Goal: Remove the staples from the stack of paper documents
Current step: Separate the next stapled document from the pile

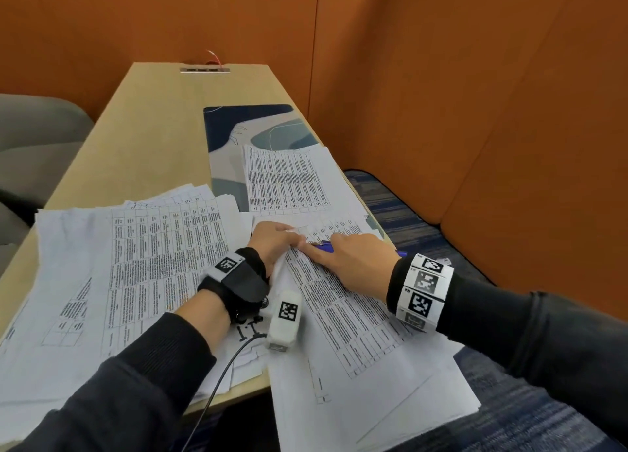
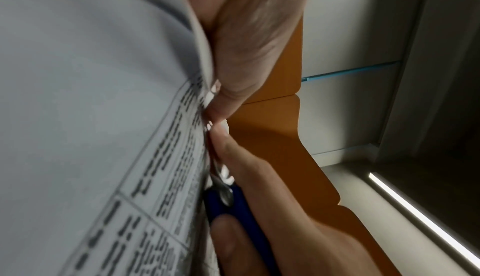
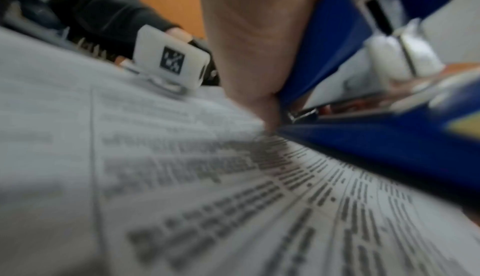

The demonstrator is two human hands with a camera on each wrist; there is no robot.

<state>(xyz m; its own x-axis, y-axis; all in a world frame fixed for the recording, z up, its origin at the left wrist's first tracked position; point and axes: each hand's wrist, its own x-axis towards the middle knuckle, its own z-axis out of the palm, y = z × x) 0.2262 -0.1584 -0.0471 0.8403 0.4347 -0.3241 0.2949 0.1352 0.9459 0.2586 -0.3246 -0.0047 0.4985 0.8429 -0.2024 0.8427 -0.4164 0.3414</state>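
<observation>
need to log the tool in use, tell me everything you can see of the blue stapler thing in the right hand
The blue stapler looks like glossy plastic with a silvery metal tip and a white part inside its open rear. It lies low over the printed document, tip at the corner that the left hand pinches. The right hand grips it and covers most of it in the head view. No staple can be made out.

Orange padded walls (image 1: 441,77), pale wooden table (image 1: 153,128), grey seat (image 1: 30,139) (left), blue carpet (image 1: 401,210)
</observation>
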